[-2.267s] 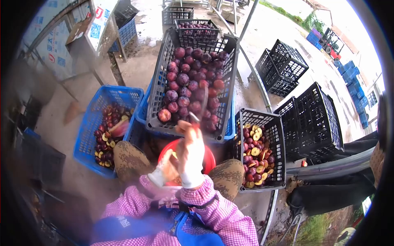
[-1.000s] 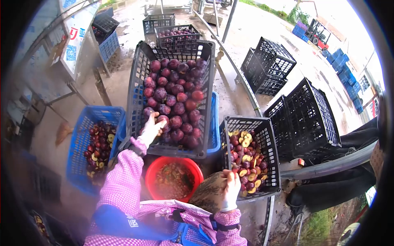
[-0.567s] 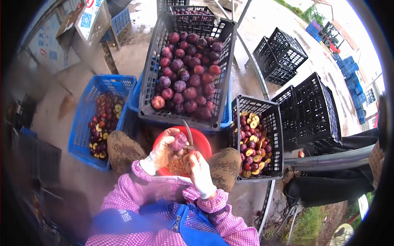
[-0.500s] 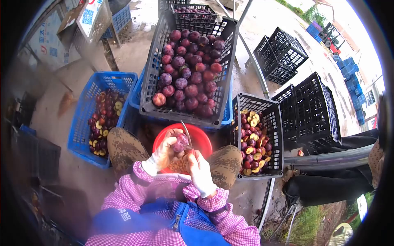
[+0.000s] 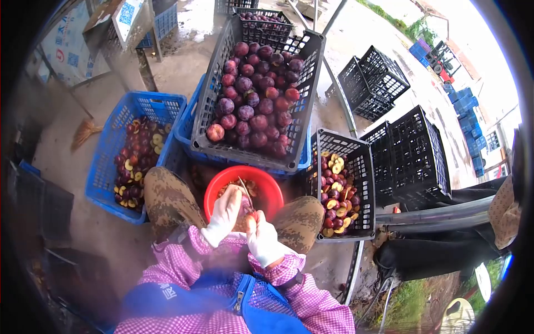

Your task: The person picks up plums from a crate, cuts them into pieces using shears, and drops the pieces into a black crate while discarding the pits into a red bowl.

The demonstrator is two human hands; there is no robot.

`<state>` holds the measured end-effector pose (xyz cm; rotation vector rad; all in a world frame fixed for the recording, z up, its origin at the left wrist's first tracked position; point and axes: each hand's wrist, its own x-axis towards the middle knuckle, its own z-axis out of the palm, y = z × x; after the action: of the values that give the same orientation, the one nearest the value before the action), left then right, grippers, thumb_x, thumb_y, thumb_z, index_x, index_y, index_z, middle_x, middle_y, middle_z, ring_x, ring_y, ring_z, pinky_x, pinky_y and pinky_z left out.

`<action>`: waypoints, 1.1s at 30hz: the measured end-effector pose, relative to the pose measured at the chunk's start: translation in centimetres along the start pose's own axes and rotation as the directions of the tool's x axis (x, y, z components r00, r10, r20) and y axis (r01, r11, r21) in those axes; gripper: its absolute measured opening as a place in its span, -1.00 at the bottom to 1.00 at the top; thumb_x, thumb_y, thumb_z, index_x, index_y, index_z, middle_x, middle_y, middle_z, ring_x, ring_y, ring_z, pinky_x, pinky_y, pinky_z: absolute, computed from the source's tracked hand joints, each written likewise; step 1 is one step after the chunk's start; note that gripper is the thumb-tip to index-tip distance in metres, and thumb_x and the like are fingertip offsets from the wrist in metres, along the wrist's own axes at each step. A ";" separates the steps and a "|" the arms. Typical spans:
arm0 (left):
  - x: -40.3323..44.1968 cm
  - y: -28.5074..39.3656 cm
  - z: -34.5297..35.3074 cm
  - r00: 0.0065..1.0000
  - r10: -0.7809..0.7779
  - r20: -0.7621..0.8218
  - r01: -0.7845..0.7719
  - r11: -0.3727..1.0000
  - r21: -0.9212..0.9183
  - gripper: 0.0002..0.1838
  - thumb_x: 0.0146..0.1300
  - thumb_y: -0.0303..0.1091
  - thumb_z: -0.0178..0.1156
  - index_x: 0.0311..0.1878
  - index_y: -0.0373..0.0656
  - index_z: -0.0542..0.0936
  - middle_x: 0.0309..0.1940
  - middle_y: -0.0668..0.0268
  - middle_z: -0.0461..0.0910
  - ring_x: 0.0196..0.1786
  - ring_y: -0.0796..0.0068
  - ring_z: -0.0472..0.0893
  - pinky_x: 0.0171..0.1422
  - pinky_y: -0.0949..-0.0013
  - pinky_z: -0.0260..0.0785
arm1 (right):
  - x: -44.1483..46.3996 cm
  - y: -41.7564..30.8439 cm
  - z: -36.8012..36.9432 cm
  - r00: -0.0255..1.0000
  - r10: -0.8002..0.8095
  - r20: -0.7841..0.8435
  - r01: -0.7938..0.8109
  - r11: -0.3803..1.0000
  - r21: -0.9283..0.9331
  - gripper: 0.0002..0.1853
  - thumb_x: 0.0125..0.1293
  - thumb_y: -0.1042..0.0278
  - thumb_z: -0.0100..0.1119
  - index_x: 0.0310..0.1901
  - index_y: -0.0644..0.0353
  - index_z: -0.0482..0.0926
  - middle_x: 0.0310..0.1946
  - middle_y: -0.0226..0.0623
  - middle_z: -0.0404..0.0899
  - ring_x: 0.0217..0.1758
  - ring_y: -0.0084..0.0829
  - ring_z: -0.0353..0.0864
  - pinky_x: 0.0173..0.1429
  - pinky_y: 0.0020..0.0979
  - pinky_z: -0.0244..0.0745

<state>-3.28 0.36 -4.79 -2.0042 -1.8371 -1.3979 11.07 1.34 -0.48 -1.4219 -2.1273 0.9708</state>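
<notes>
- Here we are, clock centred on the round red plastic bowl (image 5: 272, 185), and both hands are busy at about six, over its near edge.
- The left hand (image 5: 223, 215) is curled tight round a small round purple plum (image 5: 245, 205), its fingers hiding most of it.
- The right hand (image 5: 263, 239) pinches a red-handled knife with a slim metal blade (image 5: 243, 188), blade up beside the plum; whether it has bitten in, I can't tell.
- Done so far, judging by the contents: at three o'clock, a black slatted plastic crate (image 5: 364, 195) holds plenty of cut plums with yellow flesh (image 5: 334, 192).
- More of the same at ten: a blue slatted plastic crate (image 5: 100, 172), with dark and yellow pieces piled inside.
- In the bowl, small brownish bits (too small to name with confidence).
- Left to do, I'd judge: at twelve, a big black plastic crate of uncut purple plums (image 5: 258, 122), tilted on a blue plastic crate (image 5: 187, 131) below. A generous heap, so this looks well short of finished.
- Beyond it, also towards twelve, a smaller black plastic crate (image 5: 267, 35) carries further dark round fruit.
</notes>
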 end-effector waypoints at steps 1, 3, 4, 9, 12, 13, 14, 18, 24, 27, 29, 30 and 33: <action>1.2 0.9 -1.1 0.950 -0.272 0.153 0.305 0.916 -0.261 -0.80 0.38 -0.38 -0.03 0.01 -0.18 0.39 -0.15 0.14 0.52 -0.12 0.24 0.56 -0.05 0.32 0.41 | 0.0 0.0 0.4 0.998 0.051 0.023 -0.051 0.999 0.019 -0.68 0.37 0.13 -0.05 -0.09 0.25 0.43 -0.51 0.05 0.57 -0.38 0.06 0.60 -0.28 -0.02 0.46; 3.4 2.7 -2.7 0.823 -0.461 0.332 0.568 0.693 -0.444 -0.82 0.44 -0.32 -0.11 -0.13 -0.20 0.45 -0.44 0.22 0.54 -0.37 0.34 0.58 -0.27 0.36 0.38 | -0.2 -0.3 1.0 0.998 0.053 -0.016 -0.049 0.979 0.196 -0.79 0.40 0.27 -0.09 -0.17 0.25 0.41 -0.51 0.08 0.53 -0.41 0.06 0.59 -0.31 -0.09 0.42; 3.4 2.7 -2.7 0.821 -0.462 0.336 0.571 0.692 -0.441 -0.82 0.44 -0.32 -0.11 -0.13 -0.20 0.45 -0.44 0.22 0.54 -0.37 0.34 0.58 -0.27 0.36 0.38 | -0.3 -0.2 1.6 0.998 0.057 -0.015 -0.053 0.979 0.198 -0.79 0.40 0.27 -0.09 -0.17 0.25 0.41 -0.51 0.08 0.53 -0.41 0.06 0.59 -0.31 -0.09 0.42; 2.8 1.0 -1.5 0.787 -0.490 0.376 0.617 0.649 -0.445 -0.73 0.45 -0.22 -0.12 -0.15 -0.23 0.46 -0.44 0.23 0.51 -0.32 0.46 0.55 -0.25 0.39 0.37 | 0.5 -1.5 -1.2 0.693 0.234 0.682 -0.716 0.106 0.691 -0.60 0.44 -0.08 -0.16 -0.43 0.05 0.30 -0.74 -0.53 0.22 -0.78 -0.61 0.13 -0.72 -0.47 0.07; 3.0 0.2 -1.3 0.564 -0.475 0.676 0.779 0.035 -0.625 -0.63 0.40 -0.02 -0.04 -0.18 -0.15 0.53 -0.39 0.35 0.58 -0.32 0.53 0.57 -0.21 0.45 0.40 | 0.0 -1.5 -3.5 0.638 -0.246 0.730 -0.769 -0.247 0.589 -0.54 0.45 -0.18 -0.27 -0.48 -0.02 0.20 -0.72 -0.64 0.04 -0.76 -0.72 -0.06 -0.74 -0.60 -0.19; 3.2 0.6 -1.4 0.566 -0.474 0.674 0.746 -0.053 -0.663 -0.59 0.41 0.05 -0.09 -0.19 -0.11 0.53 -0.38 0.41 0.57 -0.32 0.57 0.55 -0.20 0.50 0.40 | -0.7 -2.8 -4.6 0.642 -0.301 0.705 -0.767 -0.235 0.598 -0.56 0.46 -0.16 -0.29 -0.45 0.00 0.20 -0.71 -0.64 0.05 -0.74 -0.72 -0.06 -0.73 -0.61 -0.18; 3.5 0.7 -1.6 0.420 -0.472 0.775 0.755 -0.292 -0.587 -0.57 0.38 0.11 -0.08 -0.21 -0.06 0.53 -0.42 0.43 0.55 -0.38 0.59 0.54 -0.31 0.50 0.40 | -0.9 -3.3 -5.3 0.646 -0.338 0.685 -0.759 -0.189 0.623 -0.56 0.46 -0.16 -0.30 -0.42 0.01 0.21 -0.69 -0.62 0.07 -0.73 -0.72 -0.06 -0.72 -0.63 -0.15; 2.6 -0.4 -0.8 0.302 -0.448 0.841 0.738 -0.448 -0.504 -0.48 0.32 0.25 -0.11 -0.21 -0.03 0.52 -0.40 0.30 0.62 -0.54 0.50 0.52 -0.53 0.48 0.32 | -1.2 -0.1 -2.6 0.945 0.062 0.320 -0.273 0.686 0.674 -0.66 0.47 0.05 -0.17 -0.39 0.11 0.32 -0.66 -0.57 0.18 -0.66 -0.66 0.15 -0.56 -0.60 0.07; 3.0 0.2 -1.4 0.340 -0.502 0.795 0.622 -0.513 -0.591 -0.46 0.28 0.21 -0.02 -0.14 -0.15 0.51 -0.38 0.23 0.60 -0.36 0.28 0.63 -0.27 0.28 0.51 | -2.0 -1.0 -3.1 0.949 0.151 0.276 -0.216 0.951 0.221 -0.66 0.41 0.13 -0.07 -0.08 0.29 0.45 -0.40 0.14 0.56 -0.32 0.04 0.61 -0.25 -0.16 0.45; 3.3 0.8 -1.5 0.286 -0.522 0.804 0.592 -0.563 -0.576 -0.49 0.30 0.16 0.00 -0.15 -0.18 0.51 -0.36 0.22 0.60 -0.31 0.24 0.64 -0.17 0.20 0.54 | -2.0 -0.8 -2.9 0.968 0.116 0.220 -0.168 0.958 0.233 -0.70 0.40 0.20 -0.08 -0.13 0.33 0.43 -0.42 0.14 0.53 -0.31 0.12 0.57 -0.25 -0.16 0.42; 3.2 1.0 -1.2 0.284 -0.529 0.800 0.575 -0.574 -0.583 -0.49 0.30 0.16 0.00 -0.13 -0.18 0.50 -0.36 0.22 0.60 -0.31 0.22 0.64 -0.16 0.17 0.54 | -1.9 -0.3 -2.7 0.961 0.125 0.246 -0.164 0.976 0.146 -0.67 0.40 0.14 -0.07 -0.10 0.29 0.42 -0.41 0.13 0.57 -0.31 0.10 0.59 -0.24 -0.07 0.45; 3.1 1.1 -1.1 0.281 -0.539 0.794 0.555 -0.584 -0.593 -0.49 0.31 0.15 0.00 -0.12 -0.18 0.50 -0.36 0.22 0.59 -0.31 0.20 0.64 -0.15 0.15 0.55 | -1.9 0.3 -2.2 0.961 0.128 0.244 -0.167 0.975 0.147 -0.67 0.40 0.14 -0.07 -0.10 0.29 0.42 -0.41 0.13 0.57 -0.31 0.10 0.59 -0.24 -0.07 0.45; 2.0 0.7 -0.6 0.303 -0.407 0.862 0.582 -0.637 -0.505 -0.45 0.31 0.18 0.00 0.00 -0.17 0.48 -0.29 0.24 0.59 -0.24 0.23 0.64 -0.10 0.15 0.54 | -1.6 1.9 -0.5 0.969 0.098 0.228 -0.118 0.990 0.078 -0.66 0.40 0.13 -0.08 -0.10 0.30 0.42 -0.40 0.13 0.56 -0.29 0.11 0.58 -0.22 -0.07 0.44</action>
<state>-3.32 1.26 -2.82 0.1296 -2.3232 -4.2056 13.25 0.44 -1.46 -1.4560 -2.1470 1.3084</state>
